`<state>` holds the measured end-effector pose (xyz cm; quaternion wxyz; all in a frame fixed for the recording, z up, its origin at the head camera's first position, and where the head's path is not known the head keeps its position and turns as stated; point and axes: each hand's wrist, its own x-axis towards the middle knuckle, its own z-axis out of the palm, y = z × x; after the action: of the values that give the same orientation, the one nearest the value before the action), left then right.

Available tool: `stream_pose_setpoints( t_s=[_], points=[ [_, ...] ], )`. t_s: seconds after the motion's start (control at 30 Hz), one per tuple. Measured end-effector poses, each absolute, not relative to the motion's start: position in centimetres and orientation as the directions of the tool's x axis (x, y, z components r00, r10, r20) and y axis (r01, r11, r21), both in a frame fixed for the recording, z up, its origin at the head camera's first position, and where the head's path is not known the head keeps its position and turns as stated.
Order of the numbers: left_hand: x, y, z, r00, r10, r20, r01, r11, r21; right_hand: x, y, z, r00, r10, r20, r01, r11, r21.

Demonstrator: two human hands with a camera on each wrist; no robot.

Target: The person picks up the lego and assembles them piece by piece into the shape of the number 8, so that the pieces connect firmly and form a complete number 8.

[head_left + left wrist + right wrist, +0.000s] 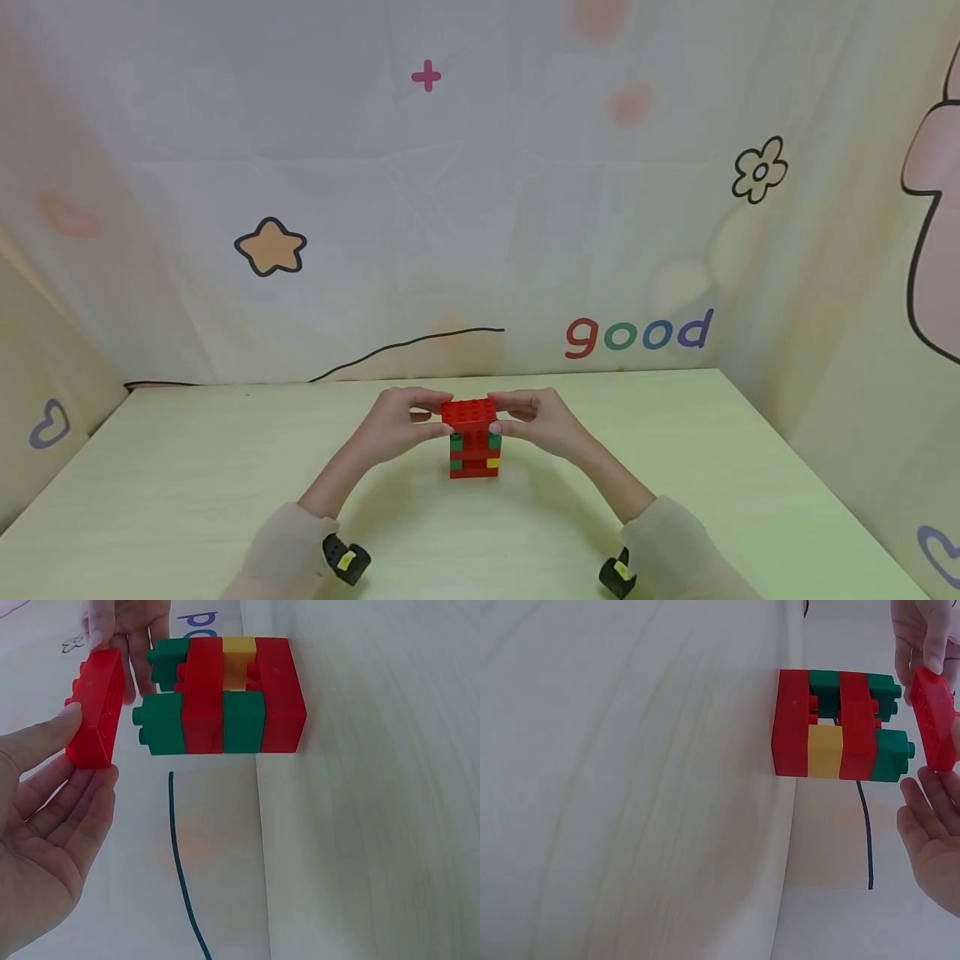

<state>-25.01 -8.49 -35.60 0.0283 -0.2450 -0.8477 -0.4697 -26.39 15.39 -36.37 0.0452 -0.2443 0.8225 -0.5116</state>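
Observation:
A stack of toy building bricks stands upright on the table, with red layers and green and yellow bricks between them. Two green bricks top it, studs upward. Just above them, apart by a small gap, is a wide red brick, slightly tilted in the wrist views. My left hand pinches its left end between thumb and fingers. At the opposite end, my right hand pinches it the same way. A yellow brick shows in a lower layer on the right side.
The pale wooden table spreads around the stack on all sides. Behind it hangs a printed cloth backdrop, which continues along both sides. Each forearm wears a small black wrist device near the sleeve.

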Motion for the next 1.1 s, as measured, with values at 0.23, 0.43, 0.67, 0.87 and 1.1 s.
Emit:
stream_pose_setpoints(
  t_s=[0.23, 0.43, 0.67, 0.87, 1.1],
  points=[
    [-25.52, -7.89, -36.09, -0.878, 0.394, 0.274, 0.443, 0.448, 0.777, -26.52, 15.54, -36.73, -0.887, -0.430, 0.171, -0.342, 0.359, -0.868],
    [-25.76, -7.75, -36.39, -0.884, 0.397, 0.248, 0.423, 0.449, 0.787, -26.76, 15.62, -37.16, -0.889, -0.430, 0.157, -0.326, 0.355, -0.876],
    [-25.72, -7.63, -36.33, -0.893, 0.395, 0.218, 0.396, 0.457, 0.796, -26.62, 15.59, -37.31, -0.899, -0.418, 0.130, -0.298, 0.370, -0.880],
    [-25.77, -7.48, -36.38, -0.886, 0.410, 0.217, 0.404, 0.453, 0.794, -26.54, 15.72, -37.28, -0.901, -0.415, 0.124, -0.289, 0.362, -0.886],
    [-25.93, -7.53, -36.30, -0.883, 0.423, 0.204, 0.405, 0.468, 0.785, -26.65, 15.75, -37.38, -0.899, -0.423, 0.116, -0.282, 0.355, -0.891]
  ],
)
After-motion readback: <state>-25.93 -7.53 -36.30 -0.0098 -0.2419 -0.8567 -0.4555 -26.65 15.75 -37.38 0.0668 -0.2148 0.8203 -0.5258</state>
